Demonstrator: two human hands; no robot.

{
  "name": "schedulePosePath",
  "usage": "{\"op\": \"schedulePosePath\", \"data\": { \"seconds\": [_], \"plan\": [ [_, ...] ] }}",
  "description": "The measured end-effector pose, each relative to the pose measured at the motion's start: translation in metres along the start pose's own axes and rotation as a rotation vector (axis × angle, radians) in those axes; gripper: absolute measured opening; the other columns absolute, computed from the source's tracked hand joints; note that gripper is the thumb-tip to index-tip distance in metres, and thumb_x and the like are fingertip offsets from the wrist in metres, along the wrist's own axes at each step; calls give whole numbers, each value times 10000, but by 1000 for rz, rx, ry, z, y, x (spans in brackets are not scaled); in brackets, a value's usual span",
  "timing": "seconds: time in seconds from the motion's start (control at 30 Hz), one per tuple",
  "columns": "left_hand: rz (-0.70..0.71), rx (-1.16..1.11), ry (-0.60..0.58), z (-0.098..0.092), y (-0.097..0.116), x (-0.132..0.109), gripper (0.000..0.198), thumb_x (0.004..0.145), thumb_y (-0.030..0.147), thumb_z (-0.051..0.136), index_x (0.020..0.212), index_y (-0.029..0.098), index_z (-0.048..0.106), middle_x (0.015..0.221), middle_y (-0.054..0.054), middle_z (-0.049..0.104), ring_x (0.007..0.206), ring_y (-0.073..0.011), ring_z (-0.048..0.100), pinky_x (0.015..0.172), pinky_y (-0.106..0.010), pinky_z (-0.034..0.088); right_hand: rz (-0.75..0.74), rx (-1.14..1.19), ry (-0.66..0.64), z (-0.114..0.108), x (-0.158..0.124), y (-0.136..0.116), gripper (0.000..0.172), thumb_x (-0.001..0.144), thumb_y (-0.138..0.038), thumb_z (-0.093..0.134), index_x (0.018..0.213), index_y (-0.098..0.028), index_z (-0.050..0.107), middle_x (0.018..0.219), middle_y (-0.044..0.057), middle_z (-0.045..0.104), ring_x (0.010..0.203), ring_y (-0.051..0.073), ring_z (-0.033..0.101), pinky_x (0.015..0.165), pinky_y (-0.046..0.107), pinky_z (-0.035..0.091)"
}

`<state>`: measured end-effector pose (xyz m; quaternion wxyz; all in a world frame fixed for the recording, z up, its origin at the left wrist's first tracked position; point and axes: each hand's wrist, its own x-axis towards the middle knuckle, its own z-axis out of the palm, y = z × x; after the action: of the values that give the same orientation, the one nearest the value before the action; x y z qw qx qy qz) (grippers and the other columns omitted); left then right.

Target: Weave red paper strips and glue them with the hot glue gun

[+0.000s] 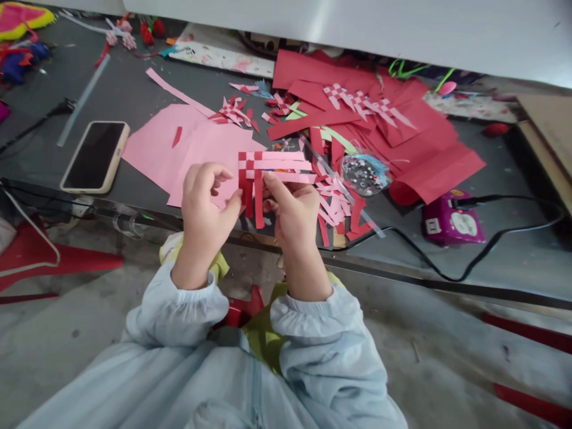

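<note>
A small weave of red and pink paper strips (pixel 250 165) is held up over the table's front edge. Its checkered corner is at the upper left, pink ends run to the right and red ends hang down. My right hand (pixel 295 215) pinches it, thumb on top and fingers underneath. Beside its left edge is my left hand (pixel 208 193), fingers curled and spread apart from the thumb. That thumb tip is close to the red strip; whether it touches is unclear. Pink paper sheets (pixel 152 143) lie behind my left hand, and loose cut strips (pixel 328 202) beside my right.
Red paper sheets (pixel 429 167) are piled at the back right, with finished woven pieces (pixel 357 101) on them. A phone (pixel 95 156) lies at left. A clear bag of beads (pixel 364 174), a purple box (pixel 453 220) and a black cable (pixel 487 253) are at right.
</note>
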<state>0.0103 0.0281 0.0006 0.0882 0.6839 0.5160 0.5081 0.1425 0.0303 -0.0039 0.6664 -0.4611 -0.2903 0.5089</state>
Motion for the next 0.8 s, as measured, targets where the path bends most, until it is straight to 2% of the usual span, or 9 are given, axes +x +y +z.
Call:
{"op": "schedulePosePath", "data": {
  "seconds": [0.1,0.17,0.27,0.5,0.73,0.8],
  "plan": [
    [276,120,-103,-7,1,2,211,767,45,618,854,237,634,865,-16,613,863,-188,572,797,-349,479,5,2,16,-1,1,-2,201,669,-345,799,714,-174,704,628,-15,667,499,79,555,366,198,352],
    [428,163,-182,-11,1,4,204,790,76,614,894,245,662,898,-31,623,889,-206,573,809,-370,476,8,10,19,-2,2,-3,198,674,-346,794,703,-173,702,602,-21,651,474,72,527,352,199,334],
    [532,154,-266,-16,2,4,218,798,108,627,970,234,672,936,-53,636,888,-216,577,821,-388,481,-5,41,9,-4,3,-3,190,675,-336,795,695,-173,699,586,-26,644,453,63,500,346,195,329],
    [540,10,-255,-18,7,1,190,771,151,674,950,209,646,901,-31,651,819,-187,583,803,-368,499,40,-52,-28,-5,1,-8,207,686,-358,771,712,-171,686,630,-9,665,489,76,547,363,193,346],
    [484,-136,-268,-22,7,0,194,761,237,708,944,213,647,831,-13,675,765,-172,612,758,-354,506,99,-126,-132,-7,0,-8,222,704,-363,755,670,-164,664,554,-23,633,385,47,429,332,200,279],
    [463,-194,-240,-26,6,-1,185,767,232,683,951,226,658,800,-5,676,732,-163,612,732,-353,498,123,-126,-160,-7,-1,-9,215,704,-349,752,659,-163,655,530,-33,610,374,42,411,330,200,271]
  ]
}}
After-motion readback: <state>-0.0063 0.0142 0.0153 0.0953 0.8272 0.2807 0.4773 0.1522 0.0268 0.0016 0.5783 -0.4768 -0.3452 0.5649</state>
